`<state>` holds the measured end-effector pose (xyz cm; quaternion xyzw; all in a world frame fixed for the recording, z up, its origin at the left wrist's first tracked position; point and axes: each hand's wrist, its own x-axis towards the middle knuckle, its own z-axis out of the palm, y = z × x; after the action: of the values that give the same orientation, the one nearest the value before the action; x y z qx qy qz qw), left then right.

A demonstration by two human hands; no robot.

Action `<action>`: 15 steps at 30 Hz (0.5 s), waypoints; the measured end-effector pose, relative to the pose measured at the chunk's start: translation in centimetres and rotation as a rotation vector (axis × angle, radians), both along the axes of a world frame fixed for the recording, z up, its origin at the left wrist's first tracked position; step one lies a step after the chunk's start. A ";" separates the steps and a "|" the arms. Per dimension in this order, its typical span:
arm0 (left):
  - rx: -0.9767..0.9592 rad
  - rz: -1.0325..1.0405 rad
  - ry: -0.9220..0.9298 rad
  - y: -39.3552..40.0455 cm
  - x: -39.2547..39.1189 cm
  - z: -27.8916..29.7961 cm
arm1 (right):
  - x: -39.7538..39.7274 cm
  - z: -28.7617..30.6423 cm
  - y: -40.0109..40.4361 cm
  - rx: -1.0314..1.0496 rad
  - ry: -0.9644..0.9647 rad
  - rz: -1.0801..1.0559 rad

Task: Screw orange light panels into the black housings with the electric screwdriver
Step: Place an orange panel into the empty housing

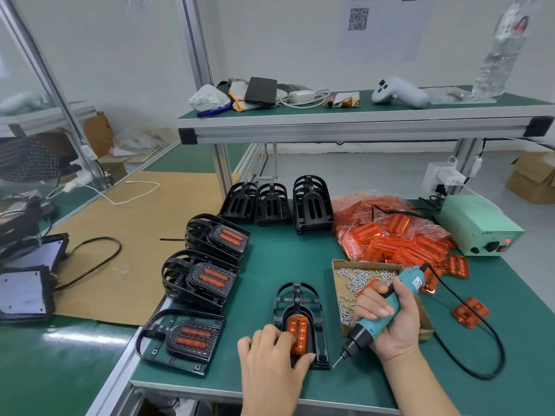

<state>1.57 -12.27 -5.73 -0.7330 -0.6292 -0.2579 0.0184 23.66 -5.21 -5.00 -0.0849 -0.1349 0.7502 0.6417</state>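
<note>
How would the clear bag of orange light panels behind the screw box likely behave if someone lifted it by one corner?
The bag of orange light panels would probably sag, since its thin film looks crumpled and slack. Panels would likely slide out: several already lie loose at its open edge.

Teal screwdriver (387,307), orange panel (297,333), seemingly ribbed
</note>
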 end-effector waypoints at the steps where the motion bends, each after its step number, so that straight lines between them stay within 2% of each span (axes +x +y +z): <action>1: -0.014 -0.010 -0.002 -0.1 -0.1 0.0 | 0.0 0.0 0.0 -0.001 0.005 0.004; 8: -0.032 -0.166 -0.066 -0.1 -1.5 -0.3 | 0.0 0.0 0.0 0.002 0.002 0.006; 11: -0.159 -0.263 -0.010 0.7 -2.1 -0.4 | 0.0 0.1 -0.1 0.006 0.013 0.017; 15: -0.226 -0.353 -0.012 1.4 -2.4 -0.7 | -0.1 0.0 0.0 -0.013 0.045 0.025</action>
<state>-0.87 -10.83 -6.46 -0.8277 -0.5161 -0.1890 -0.1133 23.59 -5.22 -4.98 -0.0706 -0.1164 0.7609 0.6344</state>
